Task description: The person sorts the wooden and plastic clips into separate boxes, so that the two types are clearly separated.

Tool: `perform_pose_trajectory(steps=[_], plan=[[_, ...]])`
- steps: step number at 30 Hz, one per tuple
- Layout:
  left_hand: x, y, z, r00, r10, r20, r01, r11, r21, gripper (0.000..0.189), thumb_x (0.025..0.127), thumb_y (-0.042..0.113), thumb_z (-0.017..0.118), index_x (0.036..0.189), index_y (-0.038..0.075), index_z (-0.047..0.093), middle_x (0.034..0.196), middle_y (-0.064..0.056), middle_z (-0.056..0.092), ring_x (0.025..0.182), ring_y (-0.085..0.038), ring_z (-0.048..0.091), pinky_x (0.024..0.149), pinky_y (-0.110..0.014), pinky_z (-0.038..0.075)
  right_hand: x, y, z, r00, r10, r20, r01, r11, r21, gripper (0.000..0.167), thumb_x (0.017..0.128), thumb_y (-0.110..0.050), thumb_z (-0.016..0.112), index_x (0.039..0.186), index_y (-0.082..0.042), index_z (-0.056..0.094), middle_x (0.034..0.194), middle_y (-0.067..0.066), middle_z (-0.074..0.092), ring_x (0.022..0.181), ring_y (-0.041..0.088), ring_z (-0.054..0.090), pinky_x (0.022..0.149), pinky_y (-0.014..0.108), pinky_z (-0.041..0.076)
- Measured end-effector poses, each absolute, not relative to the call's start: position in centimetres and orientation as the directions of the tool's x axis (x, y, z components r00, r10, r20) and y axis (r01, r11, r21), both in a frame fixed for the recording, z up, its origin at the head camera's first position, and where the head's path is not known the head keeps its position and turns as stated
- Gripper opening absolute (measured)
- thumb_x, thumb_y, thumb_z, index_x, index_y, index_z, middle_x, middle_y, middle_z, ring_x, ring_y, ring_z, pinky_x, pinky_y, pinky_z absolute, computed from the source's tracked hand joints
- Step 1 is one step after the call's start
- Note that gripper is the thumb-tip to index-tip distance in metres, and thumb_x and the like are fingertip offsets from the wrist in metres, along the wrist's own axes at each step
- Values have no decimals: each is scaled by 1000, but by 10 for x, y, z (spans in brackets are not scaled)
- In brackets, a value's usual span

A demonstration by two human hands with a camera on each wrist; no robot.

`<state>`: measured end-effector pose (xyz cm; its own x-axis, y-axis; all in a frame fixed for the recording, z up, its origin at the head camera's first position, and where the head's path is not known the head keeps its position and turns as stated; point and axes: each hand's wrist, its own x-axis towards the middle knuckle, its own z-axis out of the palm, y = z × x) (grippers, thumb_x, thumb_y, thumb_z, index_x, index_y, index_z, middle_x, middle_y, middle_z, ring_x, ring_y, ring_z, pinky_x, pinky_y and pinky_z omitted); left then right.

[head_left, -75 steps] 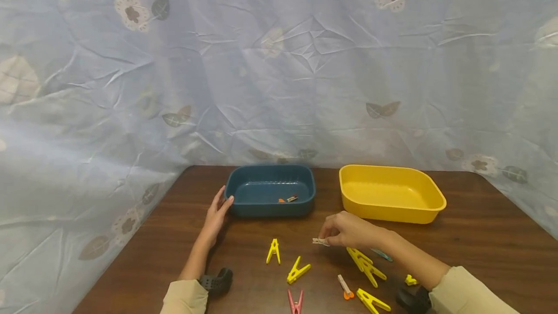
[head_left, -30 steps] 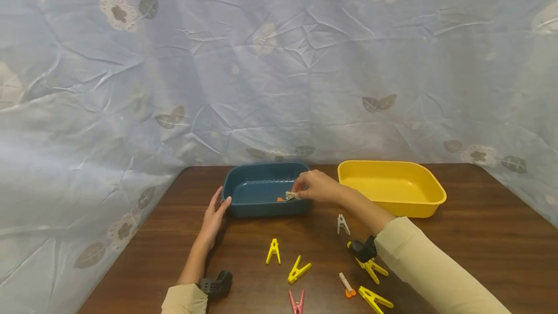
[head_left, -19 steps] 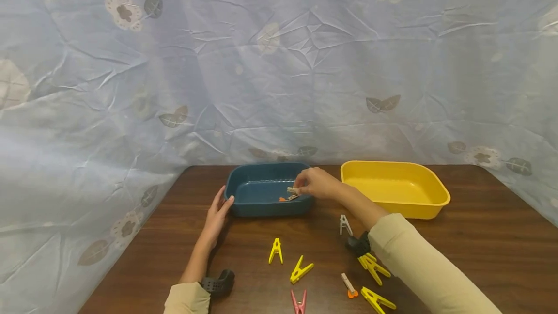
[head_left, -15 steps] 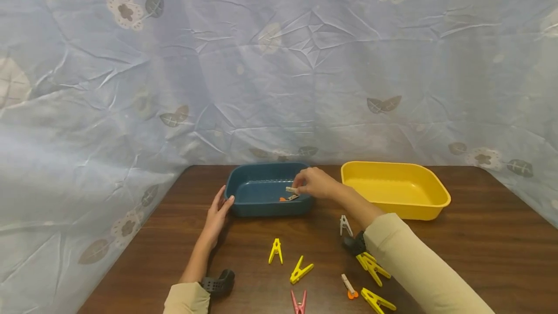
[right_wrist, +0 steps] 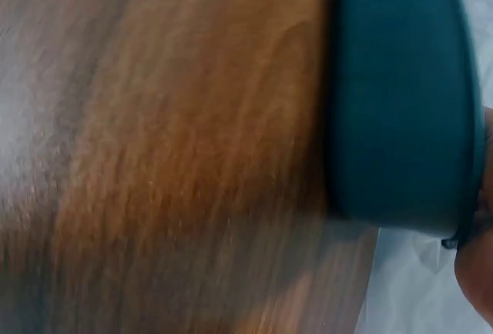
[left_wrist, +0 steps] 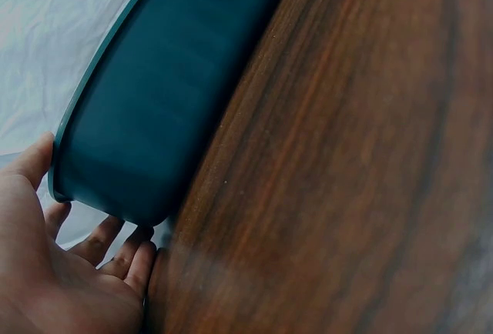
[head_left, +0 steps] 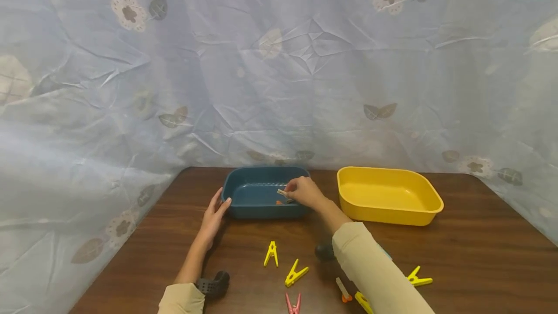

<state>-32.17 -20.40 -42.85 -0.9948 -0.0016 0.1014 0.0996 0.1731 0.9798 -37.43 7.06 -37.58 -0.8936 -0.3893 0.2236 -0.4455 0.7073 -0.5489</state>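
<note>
Under the right hand (head_left: 303, 193) sat the blue tub (head_left: 261, 212) | pale clothespin (head_left: 281, 191) was pinched near one end, apparently keeping the other clear | left hand (head_left: 212, 213), fingers loosely extended, touched the tub's opposite end, presumably steadying it
</note>
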Motion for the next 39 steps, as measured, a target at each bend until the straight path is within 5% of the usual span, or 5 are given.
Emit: perform_pose_trajectory(steps=[20, 29, 39], plan=[[-321, -207, -433, -993, -30, 113, 107, 169, 980, 66, 93, 39, 52, 147, 14, 21, 146, -21, 21, 133, -35, 18, 101, -55, 21, -373, 67, -388, -897, -340, 283, -440, 745, -502, 6, 81, -13, 70, 81, -7, 71, 75, -3, 65, 73, 16, 59, 69, 34, 46], [-323, -206, -429, -993, -27, 118, 112, 168, 979, 63, 95, 34, 50, 147, 14, 20, 146, -22, 20, 133, -35, 17, 101, -55, 20, -375, 60, -380, -938, -249, 241, -343, 758, -555, 5, 81, -14, 70, 83, -10, 72, 79, -2, 66, 76, 18, 58, 70, 35, 46], [-323, -206, -430, -994, -20, 107, 102, 174, 979, 64, 94, 37, 51, 147, 18, 21, 149, -14, 18, 134, -33, 16, 102, -55, 20, -369, 44, -380, -983, -132, 129, -177, 876, -449, 6, 81, -27, 69, 83, -23, 72, 67, -10, 61, 56, 12, 51, 49, 31, 39]])
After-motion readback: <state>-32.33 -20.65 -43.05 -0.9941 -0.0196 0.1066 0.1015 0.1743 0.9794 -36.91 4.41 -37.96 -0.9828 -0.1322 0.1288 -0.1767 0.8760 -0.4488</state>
